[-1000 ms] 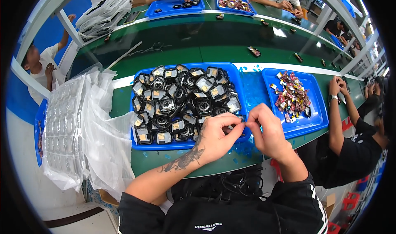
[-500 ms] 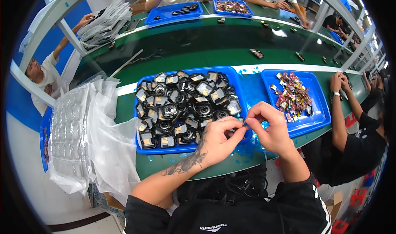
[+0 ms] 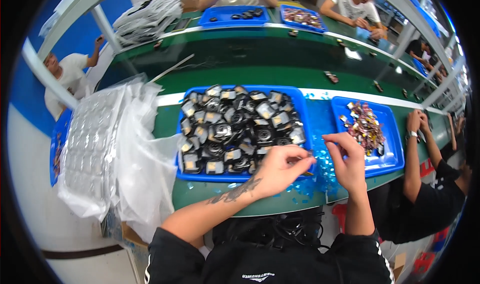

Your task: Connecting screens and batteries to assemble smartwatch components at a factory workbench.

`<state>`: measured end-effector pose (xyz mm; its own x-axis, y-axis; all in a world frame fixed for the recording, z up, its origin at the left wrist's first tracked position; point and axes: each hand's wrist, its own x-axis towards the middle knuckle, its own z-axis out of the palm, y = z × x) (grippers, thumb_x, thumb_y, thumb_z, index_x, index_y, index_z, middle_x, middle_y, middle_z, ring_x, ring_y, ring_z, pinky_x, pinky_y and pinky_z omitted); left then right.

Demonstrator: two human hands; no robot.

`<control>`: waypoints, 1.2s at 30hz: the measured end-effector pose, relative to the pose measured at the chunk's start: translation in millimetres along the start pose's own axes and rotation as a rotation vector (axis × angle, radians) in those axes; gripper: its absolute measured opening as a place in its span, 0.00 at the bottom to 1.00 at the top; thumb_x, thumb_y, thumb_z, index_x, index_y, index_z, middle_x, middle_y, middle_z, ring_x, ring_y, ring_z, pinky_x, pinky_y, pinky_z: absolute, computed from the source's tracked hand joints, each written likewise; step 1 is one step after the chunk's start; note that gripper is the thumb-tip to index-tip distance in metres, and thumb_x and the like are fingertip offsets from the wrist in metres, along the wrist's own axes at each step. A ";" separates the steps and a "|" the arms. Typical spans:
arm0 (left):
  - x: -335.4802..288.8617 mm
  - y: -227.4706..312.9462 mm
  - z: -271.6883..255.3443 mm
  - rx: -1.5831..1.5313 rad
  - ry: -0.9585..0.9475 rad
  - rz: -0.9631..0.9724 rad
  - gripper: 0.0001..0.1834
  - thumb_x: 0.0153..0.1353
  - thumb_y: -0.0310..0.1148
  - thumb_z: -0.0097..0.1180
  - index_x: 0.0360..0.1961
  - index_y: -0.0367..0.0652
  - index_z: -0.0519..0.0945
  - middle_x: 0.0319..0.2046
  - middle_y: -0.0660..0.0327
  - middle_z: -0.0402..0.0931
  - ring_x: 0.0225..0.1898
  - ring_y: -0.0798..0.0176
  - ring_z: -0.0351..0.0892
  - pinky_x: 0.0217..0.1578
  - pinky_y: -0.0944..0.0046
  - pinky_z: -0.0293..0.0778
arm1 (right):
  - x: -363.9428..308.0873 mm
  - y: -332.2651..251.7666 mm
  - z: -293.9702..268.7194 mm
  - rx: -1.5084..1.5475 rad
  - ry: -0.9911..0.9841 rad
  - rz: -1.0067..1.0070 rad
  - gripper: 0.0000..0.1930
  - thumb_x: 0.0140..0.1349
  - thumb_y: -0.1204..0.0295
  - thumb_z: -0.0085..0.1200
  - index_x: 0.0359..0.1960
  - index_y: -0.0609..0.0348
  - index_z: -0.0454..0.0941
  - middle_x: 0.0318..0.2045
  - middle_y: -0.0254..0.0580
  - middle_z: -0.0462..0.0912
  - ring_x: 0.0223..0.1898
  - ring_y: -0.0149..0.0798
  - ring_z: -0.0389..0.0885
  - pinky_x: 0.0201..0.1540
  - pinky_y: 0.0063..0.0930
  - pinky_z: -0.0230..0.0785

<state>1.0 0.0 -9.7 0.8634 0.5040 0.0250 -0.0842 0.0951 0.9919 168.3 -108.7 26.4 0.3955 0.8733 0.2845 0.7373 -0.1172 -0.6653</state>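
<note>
Left hand [image 3: 280, 170] pinches a small dark part [image 3: 305, 159] at its fingertips; right hand [image 3: 348, 160] just beside, fingers curled toward it, grip unclear. Part lies between both hands, over near right corner of blue tray [image 3: 186, 160] of black components [image 3: 239, 129]. Green table [image 3: 220, 196] beneath.

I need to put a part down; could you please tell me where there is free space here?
Bare green bench lies between the clear plastic bag and the large blue tray. The tray's inside is packed; blue scraps crowd the front edge by both hands.
</note>
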 end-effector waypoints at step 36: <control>-9.7 42.0 -48.8 -0.477 -0.056 -0.111 0.23 0.71 0.32 0.47 0.64 0.34 0.65 0.49 0.56 0.74 0.43 0.60 0.81 0.49 0.60 0.77 | -29.8 -14.9 32.0 0.968 -0.086 0.008 0.04 0.57 0.82 0.59 0.35 0.65 0.80 0.49 0.43 0.74 0.41 0.31 0.79 0.39 0.22 0.76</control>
<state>-35.2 41.0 25.6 0.9043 0.4229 -0.0582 -0.1972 0.5348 0.8216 128.0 -117.8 5.7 0.3284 0.9104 0.2518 -0.0497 0.2829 -0.9579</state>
